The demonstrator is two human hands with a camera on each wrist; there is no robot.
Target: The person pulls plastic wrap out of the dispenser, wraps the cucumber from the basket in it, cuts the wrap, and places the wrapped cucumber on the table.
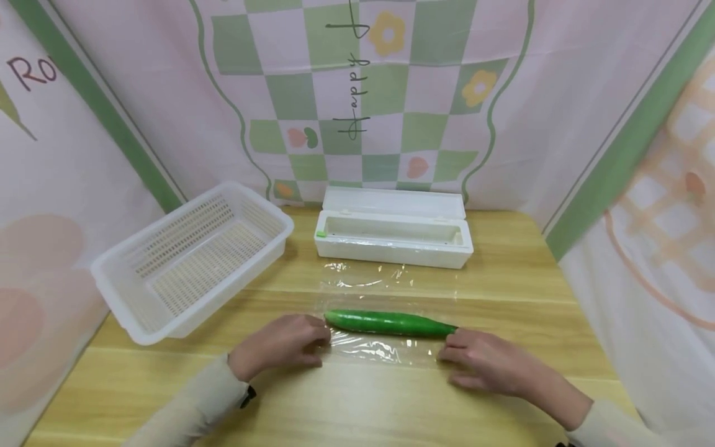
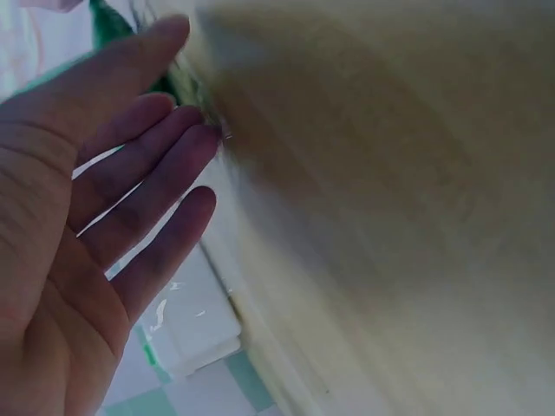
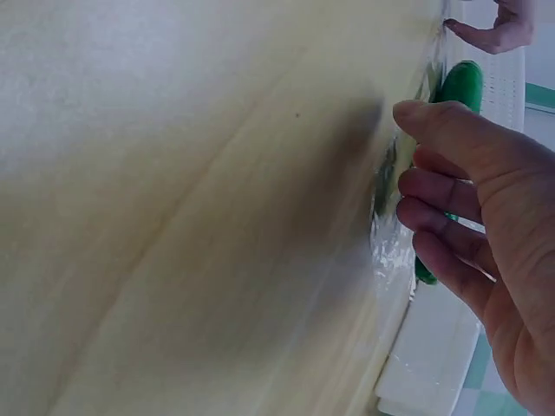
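A green cucumber lies crosswise on a sheet of clear plastic wrap spread over the wooden table. My left hand is at the cucumber's left end, its fingertips right at the wrap's left edge. In the left wrist view the fingers of the left hand are spread apart and loosely bent. By the thin right end of the cucumber is my right hand, fingertips over the wrap's right edge. The right wrist view has the right hand with loosely bent fingers and a gap between thumb and fingers.
Behind the wrap stands a white wrap dispenser box, its lid raised and a green tab at its left. A white perforated basket sits at the left. Patterned cloth hangs along the table's back and sides.
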